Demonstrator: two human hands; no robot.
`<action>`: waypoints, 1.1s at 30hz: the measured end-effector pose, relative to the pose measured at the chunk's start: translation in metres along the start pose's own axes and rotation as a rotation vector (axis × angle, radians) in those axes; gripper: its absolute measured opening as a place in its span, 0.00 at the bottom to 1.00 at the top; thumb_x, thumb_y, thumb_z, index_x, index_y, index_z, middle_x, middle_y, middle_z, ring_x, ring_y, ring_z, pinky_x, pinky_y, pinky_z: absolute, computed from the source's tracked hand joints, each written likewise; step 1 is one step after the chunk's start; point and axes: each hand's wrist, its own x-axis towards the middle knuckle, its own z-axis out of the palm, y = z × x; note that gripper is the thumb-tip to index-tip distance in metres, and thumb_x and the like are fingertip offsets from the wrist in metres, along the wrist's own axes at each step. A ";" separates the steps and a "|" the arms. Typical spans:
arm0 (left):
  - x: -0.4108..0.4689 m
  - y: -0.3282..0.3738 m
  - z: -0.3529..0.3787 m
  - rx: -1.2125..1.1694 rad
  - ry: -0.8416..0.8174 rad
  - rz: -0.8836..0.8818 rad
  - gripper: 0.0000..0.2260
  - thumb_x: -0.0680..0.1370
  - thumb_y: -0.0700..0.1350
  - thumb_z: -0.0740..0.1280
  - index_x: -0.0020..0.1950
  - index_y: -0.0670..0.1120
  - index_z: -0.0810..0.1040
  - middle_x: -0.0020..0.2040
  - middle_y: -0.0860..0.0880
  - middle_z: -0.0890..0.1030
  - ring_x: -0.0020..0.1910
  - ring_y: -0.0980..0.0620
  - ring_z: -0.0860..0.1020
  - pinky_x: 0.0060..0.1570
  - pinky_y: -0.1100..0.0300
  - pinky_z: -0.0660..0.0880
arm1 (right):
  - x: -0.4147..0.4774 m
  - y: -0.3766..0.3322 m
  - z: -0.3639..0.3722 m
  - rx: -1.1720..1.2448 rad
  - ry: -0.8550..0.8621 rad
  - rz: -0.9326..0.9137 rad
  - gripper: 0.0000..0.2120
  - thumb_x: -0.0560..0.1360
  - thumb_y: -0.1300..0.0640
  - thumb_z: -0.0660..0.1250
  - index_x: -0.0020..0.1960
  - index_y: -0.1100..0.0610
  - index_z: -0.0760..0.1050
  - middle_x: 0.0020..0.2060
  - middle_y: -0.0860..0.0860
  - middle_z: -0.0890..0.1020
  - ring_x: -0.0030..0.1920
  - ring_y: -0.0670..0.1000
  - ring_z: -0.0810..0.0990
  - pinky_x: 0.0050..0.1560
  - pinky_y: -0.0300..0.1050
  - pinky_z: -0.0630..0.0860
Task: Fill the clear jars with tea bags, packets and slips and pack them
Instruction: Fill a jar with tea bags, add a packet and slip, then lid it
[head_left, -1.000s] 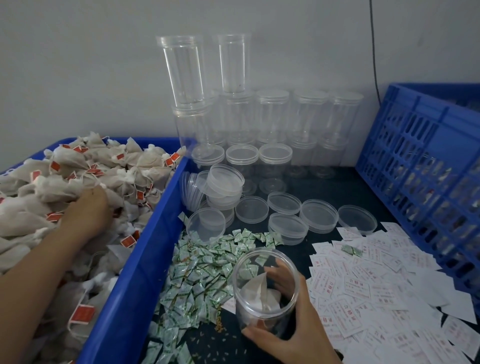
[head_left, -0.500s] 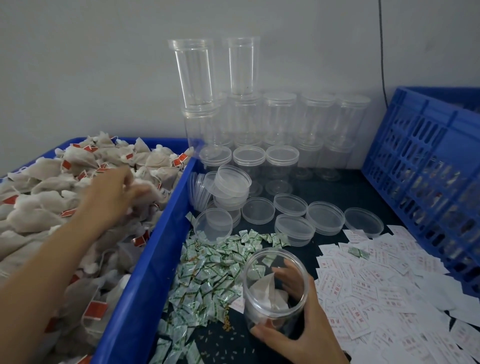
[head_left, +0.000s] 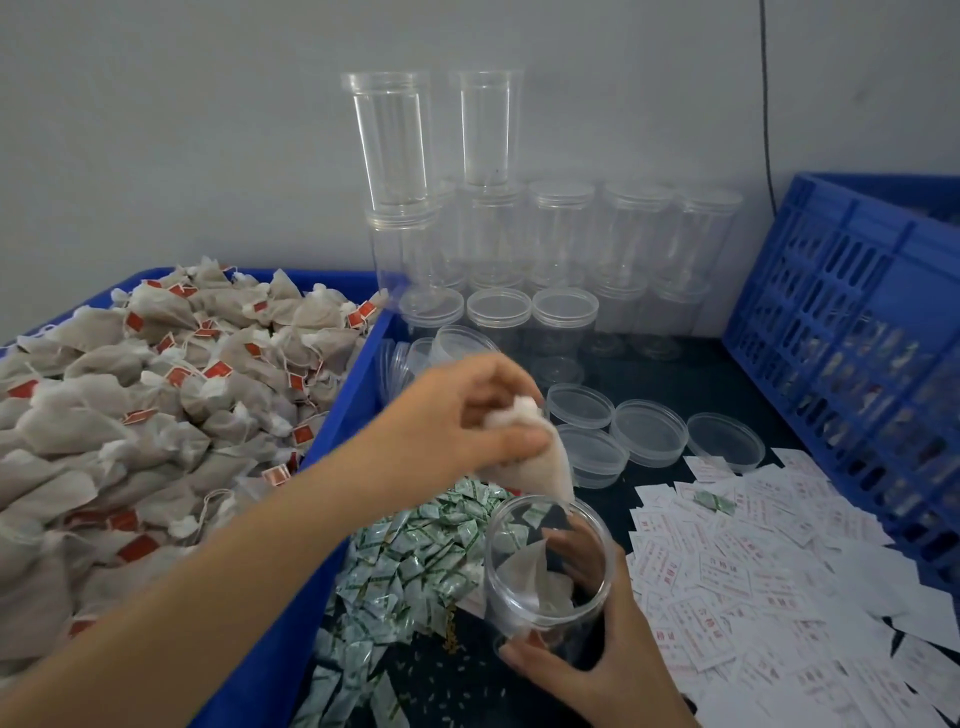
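My left hand (head_left: 457, 415) just came over from the bin (head_left: 332, 441), pinching a tea bag (head_left: 540, 467) right above the jar (head_left: 550, 577). Right hand (head_left: 597, 670) grips the jar near the table's front edge; maybe two bags inside.

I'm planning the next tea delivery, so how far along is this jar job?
Early. Done: the open jar steadied by the right hand already has at least one tea bag inside. In hand: the left hand holds a tea bag over its mouth. Left: green packets, slips, a lid, and the empty jars behind.
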 end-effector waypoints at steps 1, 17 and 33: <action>0.001 -0.004 0.005 0.109 0.000 0.012 0.13 0.70 0.49 0.72 0.52 0.50 0.76 0.46 0.53 0.82 0.46 0.59 0.81 0.46 0.62 0.79 | 0.000 0.000 0.001 0.003 0.002 -0.002 0.47 0.62 0.44 0.83 0.74 0.38 0.61 0.66 0.41 0.75 0.66 0.44 0.76 0.60 0.31 0.73; -0.005 -0.156 -0.118 1.026 0.117 -0.557 0.21 0.80 0.44 0.62 0.73 0.50 0.66 0.69 0.45 0.72 0.65 0.44 0.70 0.59 0.53 0.67 | -0.002 0.005 0.002 -0.001 0.017 -0.018 0.48 0.60 0.44 0.84 0.73 0.34 0.61 0.66 0.41 0.75 0.68 0.43 0.74 0.60 0.30 0.73; -0.004 -0.155 -0.127 1.151 0.475 -0.610 0.12 0.75 0.49 0.71 0.52 0.44 0.76 0.59 0.39 0.73 0.60 0.39 0.69 0.54 0.49 0.69 | -0.002 0.006 0.002 0.011 0.015 -0.016 0.49 0.60 0.44 0.84 0.73 0.34 0.61 0.66 0.41 0.75 0.68 0.43 0.74 0.59 0.30 0.74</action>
